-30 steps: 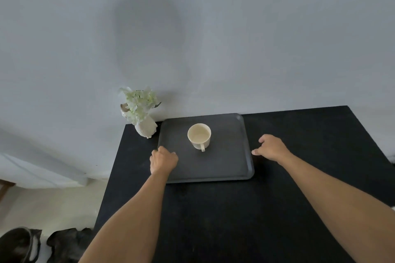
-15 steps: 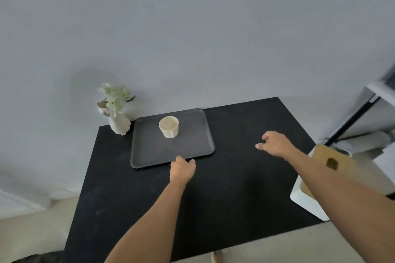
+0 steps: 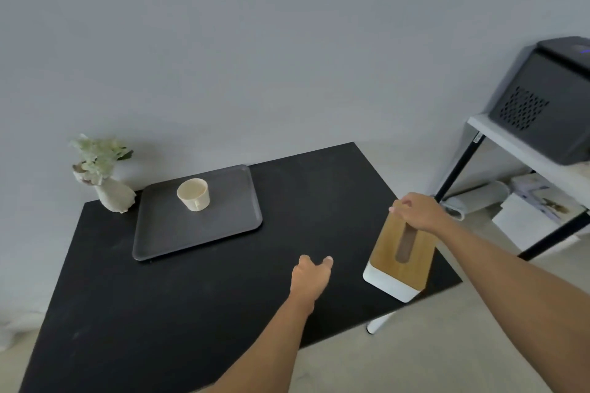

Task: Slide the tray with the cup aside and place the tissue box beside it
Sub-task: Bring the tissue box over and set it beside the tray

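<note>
A dark grey tray lies at the back left of the black table, with a cream cup standing on its far half. A tissue box with a wooden lid and white base sits at the table's right edge. My right hand lies over the far end of its lid, fingers curled on it. My left hand hovers over the table between tray and box, fingers apart, holding nothing.
A white vase with pale flowers stands at the table's back left corner, next to the tray. Right of the table stands a white shelf with a dark grey machine on it and papers below.
My left hand left the tray's edge and moved right. My right hand moved right onto the tissue box. The view swung right; the tray stays near the vase.
</note>
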